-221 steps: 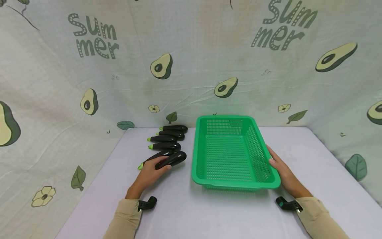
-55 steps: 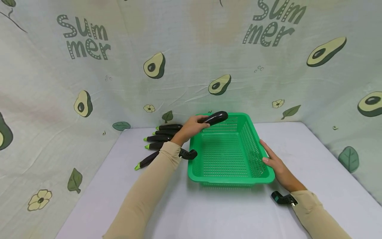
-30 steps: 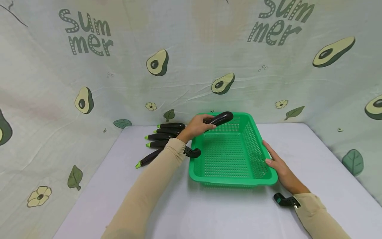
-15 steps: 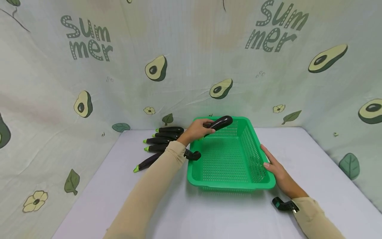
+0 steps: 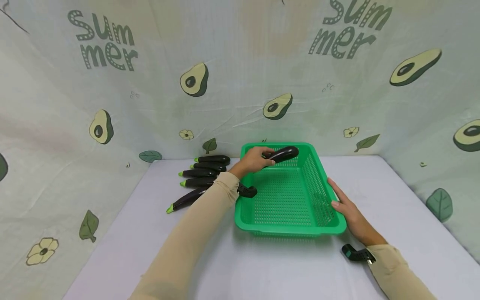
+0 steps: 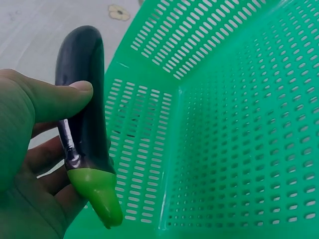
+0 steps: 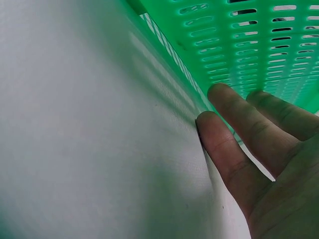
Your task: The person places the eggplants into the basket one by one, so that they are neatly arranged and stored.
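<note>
A dark, glossy eggplant (image 5: 286, 154) hangs over the back left part of the green plastic basket (image 5: 292, 230). My left hand (image 5: 255, 160) grips it between thumb and fingers. In the left wrist view the eggplant (image 6: 82, 59) points its green stem end downward, beside the slotted basket wall. On the basket's right side, my right hand (image 5: 354, 214) rests its thumb near the rim. The right wrist view shows the right hand's (image 7: 264, 144) fingers extended, at the outside of the slotted wall and close to the white cloth.
Several eggplants (image 5: 196, 173) lie in a row left of the basket, green stem ends toward the left. My left forearm partly covers the nearer ones. A white cloth covers the table (image 5: 277, 271). Behind it hangs a printed curtain (image 5: 232, 62) with avocados.
My left hand has picked up the eggplant from the row's near end and carried it right, over the basket. Lately it has shifted slightly further right. My right hand has stayed on the basket's side.
</note>
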### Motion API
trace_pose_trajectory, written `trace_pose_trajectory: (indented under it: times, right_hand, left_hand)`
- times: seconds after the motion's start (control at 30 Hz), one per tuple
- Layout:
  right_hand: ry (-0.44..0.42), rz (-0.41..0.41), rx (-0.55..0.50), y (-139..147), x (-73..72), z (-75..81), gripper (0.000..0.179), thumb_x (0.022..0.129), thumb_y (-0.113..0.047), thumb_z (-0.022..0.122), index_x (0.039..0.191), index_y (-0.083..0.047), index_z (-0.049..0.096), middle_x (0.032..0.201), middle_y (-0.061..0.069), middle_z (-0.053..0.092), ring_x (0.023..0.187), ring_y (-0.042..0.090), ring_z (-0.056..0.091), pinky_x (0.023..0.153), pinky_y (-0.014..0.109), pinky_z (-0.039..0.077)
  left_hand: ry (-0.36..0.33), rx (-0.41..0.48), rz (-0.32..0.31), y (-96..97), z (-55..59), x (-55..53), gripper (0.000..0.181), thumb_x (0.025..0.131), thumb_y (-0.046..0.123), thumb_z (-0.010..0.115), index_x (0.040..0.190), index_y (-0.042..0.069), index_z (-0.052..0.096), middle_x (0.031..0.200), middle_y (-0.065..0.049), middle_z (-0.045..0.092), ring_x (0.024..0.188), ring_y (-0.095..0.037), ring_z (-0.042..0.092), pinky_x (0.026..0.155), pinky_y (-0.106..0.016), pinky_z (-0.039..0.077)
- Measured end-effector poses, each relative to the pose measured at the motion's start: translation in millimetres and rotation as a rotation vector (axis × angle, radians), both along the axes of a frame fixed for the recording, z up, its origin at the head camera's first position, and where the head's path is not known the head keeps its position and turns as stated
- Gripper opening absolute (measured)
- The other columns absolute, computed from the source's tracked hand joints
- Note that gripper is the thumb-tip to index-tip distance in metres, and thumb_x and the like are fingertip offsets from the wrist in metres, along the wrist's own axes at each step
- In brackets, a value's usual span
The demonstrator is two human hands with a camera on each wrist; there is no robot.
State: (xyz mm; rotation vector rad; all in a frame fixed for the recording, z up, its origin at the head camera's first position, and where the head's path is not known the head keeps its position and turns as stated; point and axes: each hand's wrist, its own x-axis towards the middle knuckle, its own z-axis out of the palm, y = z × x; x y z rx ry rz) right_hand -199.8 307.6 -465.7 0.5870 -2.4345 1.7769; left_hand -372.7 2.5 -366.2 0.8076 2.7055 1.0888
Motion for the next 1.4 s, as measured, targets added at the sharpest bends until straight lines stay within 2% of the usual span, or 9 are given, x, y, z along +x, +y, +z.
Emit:
trace_pose_trajectory:
  times: [0.23,0.5,0.77,0.83,0.9,1.07,1.13,1.3,1.4]
  right_hand:
    - [-0.021,-0.013,-0.007,-0.4,-0.6,-1.2,0.064,0.106,-0.020,0.039,0.163,-0.028,0.012,0.168,0.004,0.003,0.149,0.010,0.004,0.113,0.029,0.008]
    - [-0.007,-0.016,-0.004,0.2,-1.6,1.7,0.063,0.107,-0.019,0.037,0.163,-0.027,0.011,0.168,0.005,0.003,0.146,0.004,0.007,0.103,0.011,0.016]
    - [-0.014,-0.006,-0.017,-0.7,-1.5,3.1,0.063,0.107,-0.019,0.038,0.163,-0.026,0.011,0.168,0.006,0.002,0.147,0.006,0.006,0.104,0.012,0.015]
    - [-0.019,-0.008,-0.014,-0.8,-1.8,2.2,0.063,0.107,-0.019,0.038,0.163,-0.027,0.011,0.168,0.005,0.002,0.148,0.008,0.004,0.107,0.016,0.013]
    - [-0.025,-0.015,-0.012,-0.4,-2.2,0.8,0.063,0.107,-0.019,0.038,0.163,-0.027,0.011,0.168,0.005,0.002,0.149,0.012,0.002,0.113,0.025,0.009]
    - [-0.036,-0.020,-0.024,-1.2,-3.0,1.9,0.064,0.106,-0.020,0.039,0.163,-0.027,0.011,0.168,0.005,0.002,0.150,0.023,-0.001,0.116,0.050,0.000]
    - [-0.035,-0.019,-0.031,-1.9,-2.3,2.2,0.064,0.106,-0.020,0.039,0.163,-0.026,0.011,0.168,0.006,0.002,0.150,0.022,0.000,0.116,0.046,0.001]
    - [-0.022,-0.013,-0.029,-1.4,-1.2,0.9,0.064,0.105,-0.019,0.039,0.163,-0.026,0.012,0.168,0.007,0.004,0.148,0.009,0.006,0.109,0.018,0.013]
    - [0.005,-0.008,-0.021,-0.7,-2.5,1.6,0.063,0.106,-0.018,0.038,0.163,-0.025,0.013,0.168,0.008,0.005,0.147,0.007,0.008,0.104,0.010,0.016]
  left_hand:
    - [-0.023,0.005,-0.003,1.5,-1.3,-4.0,0.044,0.097,0.023,0.069,0.139,0.014,0.060,0.127,-0.007,0.064,0.114,-0.022,0.059,0.092,-0.037,0.049]
    - [-0.042,-0.012,-0.027,5.4,1.5,-5.9,0.046,0.098,0.026,0.068,0.141,0.013,0.058,0.134,-0.007,0.060,0.124,-0.023,0.055,0.099,-0.038,0.047]
    - [-0.070,-0.037,-0.008,6.9,-1.8,-9.9,0.043,0.098,0.022,0.068,0.139,0.013,0.060,0.133,-0.005,0.060,0.123,-0.022,0.055,0.097,-0.037,0.047]
    - [-0.073,-0.035,-0.008,6.8,-3.8,-10.8,0.042,0.098,0.021,0.068,0.139,0.012,0.060,0.133,-0.006,0.060,0.123,-0.022,0.055,0.097,-0.038,0.048]
    - [-0.066,-0.051,-0.018,7.2,-4.9,-11.4,0.042,0.099,0.020,0.067,0.139,0.011,0.060,0.133,-0.007,0.060,0.123,-0.023,0.055,0.097,-0.038,0.048]
    - [-0.018,-0.155,-0.066,9.9,-6.0,-14.3,0.042,0.100,0.015,0.064,0.141,0.008,0.058,0.136,-0.009,0.060,0.125,-0.023,0.055,0.099,-0.037,0.047]
    - [-0.006,-0.191,-0.084,11.3,-7.1,-15.5,0.042,0.101,0.014,0.063,0.142,0.007,0.057,0.137,-0.009,0.059,0.126,-0.023,0.055,0.099,-0.036,0.047]
    - [-0.002,-0.264,-0.127,13.7,-6.2,-16.6,0.043,0.102,0.010,0.059,0.144,0.005,0.053,0.142,-0.011,0.056,0.131,-0.025,0.052,0.103,-0.037,0.044]
    - [-0.002,-0.292,-0.143,14.2,-4.5,-18.1,0.044,0.102,0.007,0.056,0.146,0.004,0.051,0.145,-0.012,0.054,0.133,-0.026,0.049,0.105,-0.038,0.044]
